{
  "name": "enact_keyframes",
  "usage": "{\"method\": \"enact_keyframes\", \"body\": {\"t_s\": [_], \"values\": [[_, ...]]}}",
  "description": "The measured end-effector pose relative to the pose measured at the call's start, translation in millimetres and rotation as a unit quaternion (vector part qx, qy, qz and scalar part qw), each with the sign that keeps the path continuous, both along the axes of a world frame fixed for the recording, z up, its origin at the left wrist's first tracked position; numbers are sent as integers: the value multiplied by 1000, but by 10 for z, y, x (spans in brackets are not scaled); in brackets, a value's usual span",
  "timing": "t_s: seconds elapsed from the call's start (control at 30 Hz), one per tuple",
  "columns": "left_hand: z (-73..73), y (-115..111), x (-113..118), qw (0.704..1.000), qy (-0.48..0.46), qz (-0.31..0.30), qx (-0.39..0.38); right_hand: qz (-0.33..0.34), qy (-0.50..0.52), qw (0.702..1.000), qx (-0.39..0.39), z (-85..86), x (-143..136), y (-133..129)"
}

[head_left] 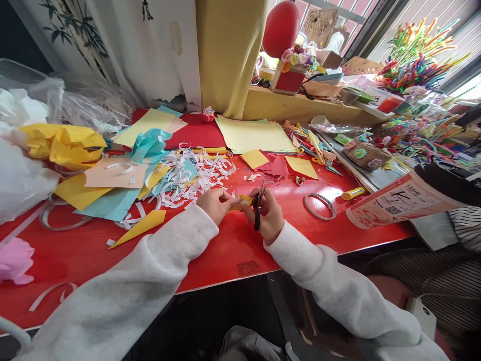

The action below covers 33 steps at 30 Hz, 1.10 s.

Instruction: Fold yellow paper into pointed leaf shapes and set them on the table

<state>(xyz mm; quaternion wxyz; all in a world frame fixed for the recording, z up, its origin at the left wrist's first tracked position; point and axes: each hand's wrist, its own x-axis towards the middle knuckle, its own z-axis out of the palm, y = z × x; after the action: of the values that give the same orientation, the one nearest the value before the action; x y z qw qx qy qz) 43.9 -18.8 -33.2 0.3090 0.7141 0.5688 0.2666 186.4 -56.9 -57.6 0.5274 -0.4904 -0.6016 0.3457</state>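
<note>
Near the middle of the red table, my left hand (217, 204) pinches a small folded piece of yellow paper (245, 200). My right hand (271, 214) is closed around black-handled scissors (257, 211), whose blades point up and away from me. The fingertips of my right hand also meet the right end of the yellow piece. White paper shreds (180, 180) lie beyond my left hand. Yellow squares (254, 159) and red paper (276, 165) rest just past the scissors.
A pink cup with a black lid (402, 200) leans at the right, near a tape roll (320, 206) and a yellow tube (353, 193). Crumpled yellow paper (67, 145) and plastic bags (22, 175) crowd the left. Paper sheets (255, 134) lie at the back.
</note>
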Motion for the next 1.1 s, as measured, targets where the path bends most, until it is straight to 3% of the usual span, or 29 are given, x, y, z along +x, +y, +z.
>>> {"method": "enact_keyframes", "body": {"t_s": [0.4, 0.57, 0.83, 1.1], "values": [[24, 3, -7, 999, -6, -37, 34, -25, -18, 999, 15, -12, 0, 7], [9, 14, -26, 999, -37, -34, -7, -26, -23, 999, 23, -13, 11, 4], [45, -35, 12, 999, -24, -32, -5, -24, -28, 999, 27, -10, 1, -11], [-74, 12, 0, 988, 60, -58, 129, -29, -11, 999, 18, -8, -5, -6]]}}
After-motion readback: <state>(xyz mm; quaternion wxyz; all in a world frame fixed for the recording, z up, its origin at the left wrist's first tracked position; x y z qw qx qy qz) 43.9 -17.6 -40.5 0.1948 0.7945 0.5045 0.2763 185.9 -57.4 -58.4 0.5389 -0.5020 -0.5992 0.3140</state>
